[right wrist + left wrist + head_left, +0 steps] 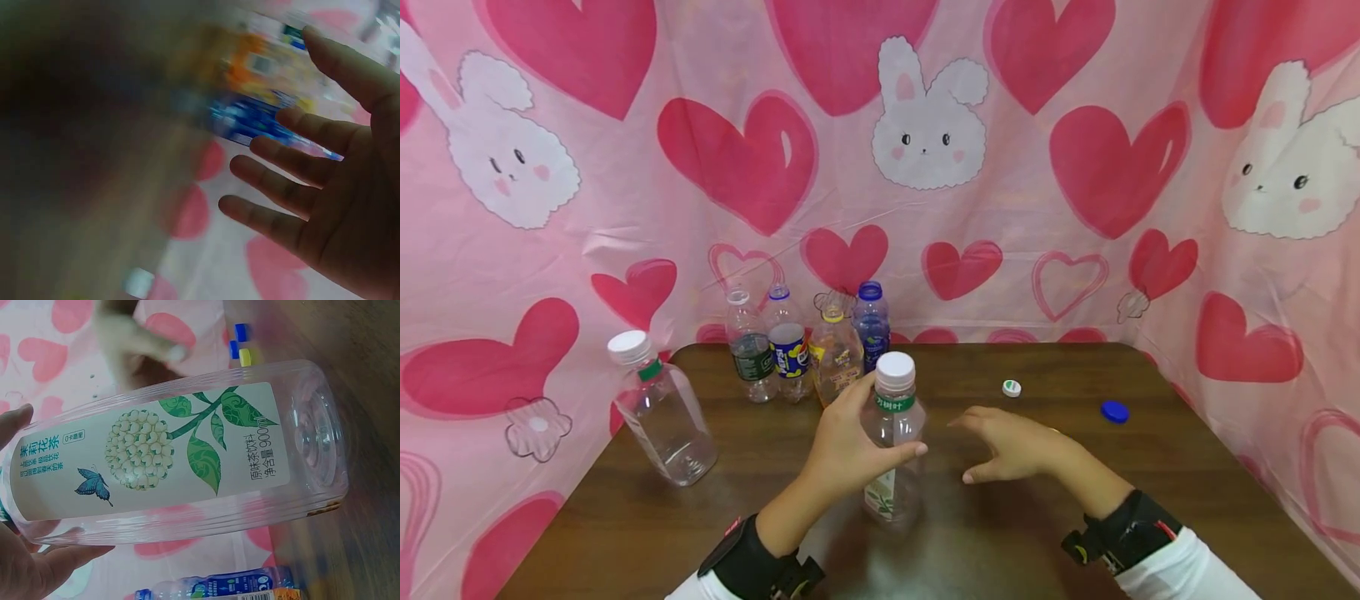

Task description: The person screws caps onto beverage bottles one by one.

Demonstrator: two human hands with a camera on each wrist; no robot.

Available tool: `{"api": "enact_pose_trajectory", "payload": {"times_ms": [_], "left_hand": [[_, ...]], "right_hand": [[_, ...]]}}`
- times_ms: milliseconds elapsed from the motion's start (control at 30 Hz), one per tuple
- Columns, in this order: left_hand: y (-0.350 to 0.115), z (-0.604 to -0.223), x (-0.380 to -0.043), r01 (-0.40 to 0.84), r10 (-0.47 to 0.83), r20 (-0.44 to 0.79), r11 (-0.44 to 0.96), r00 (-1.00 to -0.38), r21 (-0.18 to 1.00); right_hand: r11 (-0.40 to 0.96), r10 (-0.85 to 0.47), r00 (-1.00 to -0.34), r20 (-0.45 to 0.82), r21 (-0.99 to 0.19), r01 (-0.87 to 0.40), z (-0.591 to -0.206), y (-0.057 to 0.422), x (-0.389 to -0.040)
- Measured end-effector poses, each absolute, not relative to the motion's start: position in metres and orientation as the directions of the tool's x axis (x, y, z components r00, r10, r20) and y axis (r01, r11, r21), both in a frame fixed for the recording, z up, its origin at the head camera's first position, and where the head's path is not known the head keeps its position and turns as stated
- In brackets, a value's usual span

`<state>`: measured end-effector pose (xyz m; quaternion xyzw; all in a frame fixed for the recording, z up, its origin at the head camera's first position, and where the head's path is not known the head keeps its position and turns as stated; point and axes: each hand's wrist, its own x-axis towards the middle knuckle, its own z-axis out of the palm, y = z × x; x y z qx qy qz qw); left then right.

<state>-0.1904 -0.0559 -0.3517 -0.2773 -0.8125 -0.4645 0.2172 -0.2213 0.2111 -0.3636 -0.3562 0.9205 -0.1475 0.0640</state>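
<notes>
My left hand (pixel 847 442) grips a clear plastic tea bottle (pixel 901 427) around its upper part, with a white cap on top and a green neck band. In the left wrist view the bottle's label (pixel 150 450) shows a white flower, green leaves and a blue butterfly. To the right of this bottle, and apart from it, my right hand (pixel 1015 446) hovers over the table. Its fingers (pixel 275 194) are spread with nothing between them in the right wrist view. A similar clear bottle (pixel 668 417) with a white cap stands at the left.
Several uncapped bottles stand at the back: a green-labelled one (pixel 751 354), a Pepsi bottle (pixel 790 350), a yellow-necked one (pixel 835 358) and a blue one (pixel 872 325). A white cap (pixel 1011 388) and a blue cap (pixel 1115 412) lie on the brown table (pixel 1022 533). Behind hangs a pink curtain (pixel 1000 208).
</notes>
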Motion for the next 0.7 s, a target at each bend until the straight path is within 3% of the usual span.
{"api": "enact_pose_trajectory", "payload": {"times_ms": [167,367,567,700], "left_hand": [[-0.06,-0.355,-0.19,0.633,0.233,0.596,0.418,-0.768,0.652],[-0.085,-0.357,-0.193,0.612,0.153,0.652,0.551,-0.743,0.568],[-0.139,-0.35,-0.203,0.407,-0.072,0.646,0.722,-0.76,0.56],[-0.167,-0.352,-0.204,0.296,-0.198,0.66,0.775,-0.725,0.558]], "right_hand": [[0.721,-0.666,-0.74,-0.099,-0.344,-0.602,-0.391,0.211,-0.214],[0.739,-0.642,-0.756,-0.131,-0.366,-0.565,-0.398,0.213,-0.208],[0.739,-0.63,-0.766,-0.127,-0.4,-0.542,-0.398,0.219,-0.205],[0.733,-0.633,-0.765,-0.119,-0.409,-0.543,-0.4,0.222,-0.203]]}}
